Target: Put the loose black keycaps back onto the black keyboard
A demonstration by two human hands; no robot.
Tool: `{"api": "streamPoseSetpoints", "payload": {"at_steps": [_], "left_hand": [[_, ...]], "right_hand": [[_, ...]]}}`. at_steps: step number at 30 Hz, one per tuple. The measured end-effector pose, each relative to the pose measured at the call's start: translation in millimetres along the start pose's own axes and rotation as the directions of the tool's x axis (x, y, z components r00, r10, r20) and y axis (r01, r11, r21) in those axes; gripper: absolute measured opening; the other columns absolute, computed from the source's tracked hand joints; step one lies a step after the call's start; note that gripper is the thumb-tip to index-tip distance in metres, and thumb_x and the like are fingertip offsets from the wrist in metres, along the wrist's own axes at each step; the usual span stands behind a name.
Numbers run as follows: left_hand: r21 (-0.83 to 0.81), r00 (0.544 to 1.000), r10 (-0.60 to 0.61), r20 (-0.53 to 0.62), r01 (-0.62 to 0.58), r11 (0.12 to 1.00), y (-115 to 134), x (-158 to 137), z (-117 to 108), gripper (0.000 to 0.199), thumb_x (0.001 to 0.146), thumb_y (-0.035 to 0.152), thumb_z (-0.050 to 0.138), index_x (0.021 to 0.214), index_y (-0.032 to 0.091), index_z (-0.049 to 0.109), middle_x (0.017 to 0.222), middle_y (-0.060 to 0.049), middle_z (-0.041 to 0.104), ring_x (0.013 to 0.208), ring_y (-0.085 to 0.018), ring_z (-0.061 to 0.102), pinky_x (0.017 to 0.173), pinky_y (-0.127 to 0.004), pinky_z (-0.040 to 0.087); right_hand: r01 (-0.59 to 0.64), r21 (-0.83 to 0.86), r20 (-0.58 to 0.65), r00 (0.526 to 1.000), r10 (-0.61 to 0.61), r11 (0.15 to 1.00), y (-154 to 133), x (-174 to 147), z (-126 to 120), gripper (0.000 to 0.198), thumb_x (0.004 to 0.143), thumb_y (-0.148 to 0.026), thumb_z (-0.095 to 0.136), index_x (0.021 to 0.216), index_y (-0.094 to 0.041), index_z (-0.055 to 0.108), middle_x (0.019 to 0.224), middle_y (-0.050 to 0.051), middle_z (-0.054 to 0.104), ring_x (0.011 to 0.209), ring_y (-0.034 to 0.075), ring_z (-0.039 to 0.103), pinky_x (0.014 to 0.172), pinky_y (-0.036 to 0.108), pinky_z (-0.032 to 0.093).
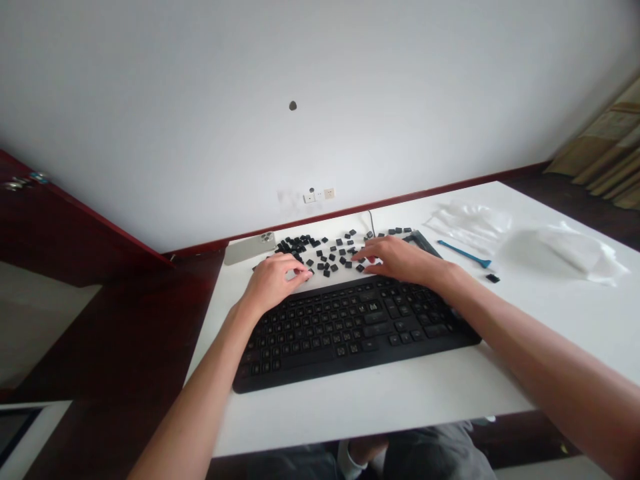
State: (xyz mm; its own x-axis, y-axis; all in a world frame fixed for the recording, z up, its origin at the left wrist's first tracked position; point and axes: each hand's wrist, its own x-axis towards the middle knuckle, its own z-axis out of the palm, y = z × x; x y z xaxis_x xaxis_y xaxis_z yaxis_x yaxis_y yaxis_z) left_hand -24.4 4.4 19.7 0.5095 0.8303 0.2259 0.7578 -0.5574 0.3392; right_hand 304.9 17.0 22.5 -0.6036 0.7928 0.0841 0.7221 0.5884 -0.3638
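A black keyboard [320,325] lies at a slant on the white table, many of its key positions without caps. Loose black keycaps [326,273] are scattered behind it. At the keyboard's back left, my left hand [275,280] is closed in a pinch, thumb and index tip meeting at a small black keycap [311,272]. My right hand [395,259] hovers over the keyboard's back right edge, its fingers apart. Those fingertips are close to another keycap [360,268], and nothing shows gripped between them.
A phone [250,249] lies at the table's back left. To the right are a blue tool [464,254], a single black keycap [493,278] and crumpled clear plastic bags [565,253]. A cable [371,223] runs toward the wall, where sockets [319,196] sit.
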Motion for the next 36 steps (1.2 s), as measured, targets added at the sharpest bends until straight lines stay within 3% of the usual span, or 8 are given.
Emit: {"api": "streamPoseSetpoints", "payload": {"at_steps": [3,6,12,18,22,29,32,36], "left_hand": [[0.019,0.998,0.034,0.059,-0.036,0.999,14,-1,3,0.03,0.102,0.047,0.061,0.099,0.027,0.082,0.097,-0.005,0.076,0.093,-0.022,0.065,0.082,-0.035,0.049],[0.029,0.991,0.047,0.123,-0.051,0.998,21,-2,6,0.035,0.103,0.051,0.059,0.1,0.025,0.083,0.092,-0.006,0.073,0.087,-0.021,0.063,0.076,-0.034,0.047],[0.012,0.977,0.091,0.191,-0.095,0.995,25,-2,10,0.039,0.104,0.05,0.056,0.096,0.024,0.083,0.083,-0.005,0.069,0.08,-0.019,0.062,0.07,-0.032,0.044],[-0.012,0.971,0.077,0.225,-0.077,0.997,31,-1,7,0.029,0.1,0.046,0.066,0.088,0.024,0.08,0.08,-0.003,0.069,0.076,-0.018,0.063,0.07,-0.031,0.045],[-0.018,0.968,0.052,0.246,-0.049,0.999,34,-2,7,0.033,0.096,0.05,0.07,0.081,0.022,0.077,0.077,-0.001,0.069,0.072,-0.017,0.063,0.068,-0.031,0.044],[-0.026,0.955,0.029,0.296,-0.022,0.999,40,-3,2,0.031,0.093,0.053,0.072,0.083,0.025,0.08,0.074,-0.002,0.071,0.071,-0.019,0.065,0.067,-0.032,0.044],[-0.071,0.949,-0.007,0.314,0.031,0.997,40,-4,2,0.033,0.088,0.057,0.076,0.078,0.026,0.081,0.067,-0.001,0.068,0.063,-0.018,0.062,0.063,-0.031,0.041],[-0.145,0.954,-0.015,0.3,0.061,0.988,36,-4,2,0.039,0.094,0.058,0.068,0.077,0.026,0.083,0.064,-0.001,0.067,0.057,-0.015,0.056,0.06,-0.03,0.038]], "right_hand": [[-0.107,0.003,0.002,0.994,0.107,0.994,6,-5,-12,0.024,0.094,-0.03,0.066,0.11,-0.026,0.084,0.097,0.006,0.08,0.083,0.022,0.071,0.076,0.034,0.049],[-0.192,0.02,0.095,0.977,0.189,0.981,19,-13,-25,0.022,0.092,-0.038,0.066,0.089,-0.028,0.085,0.087,0.004,0.081,0.076,0.022,0.071,0.071,0.033,0.048],[-0.311,0.009,0.262,0.918,0.298,0.95,33,-23,-37,0.024,0.085,-0.046,0.069,0.074,-0.028,0.082,0.071,0.003,0.076,0.067,0.022,0.067,0.061,0.033,0.044],[-0.31,0.033,0.323,0.903,0.283,0.95,33,-24,-39,0.026,0.081,-0.051,0.071,0.077,-0.028,0.083,0.073,0.004,0.075,0.069,0.022,0.066,0.06,0.033,0.043],[-0.303,0.056,0.364,0.894,0.263,0.951,32,-26,-41,0.026,0.08,-0.049,0.072,0.068,-0.026,0.078,0.068,0.003,0.07,0.063,0.019,0.06,0.057,0.032,0.039],[-0.307,0.074,0.439,0.864,0.246,0.949,30,-29,-43,0.029,0.08,-0.049,0.071,0.062,-0.026,0.072,0.058,0.0,0.059,0.056,0.016,0.05,0.055,0.032,0.035],[-0.31,0.056,0.365,0.891,0.27,0.949,29,-26,-41,0.03,0.083,-0.05,0.069,0.069,-0.026,0.077,0.064,0.002,0.066,0.059,0.017,0.054,0.058,0.033,0.037],[-0.32,0.007,0.044,0.947,0.32,0.947,28,-17,-33,0.03,0.091,-0.048,0.063,0.095,-0.027,0.084,0.076,0.004,0.074,0.065,0.019,0.06,0.064,0.033,0.04]]}}
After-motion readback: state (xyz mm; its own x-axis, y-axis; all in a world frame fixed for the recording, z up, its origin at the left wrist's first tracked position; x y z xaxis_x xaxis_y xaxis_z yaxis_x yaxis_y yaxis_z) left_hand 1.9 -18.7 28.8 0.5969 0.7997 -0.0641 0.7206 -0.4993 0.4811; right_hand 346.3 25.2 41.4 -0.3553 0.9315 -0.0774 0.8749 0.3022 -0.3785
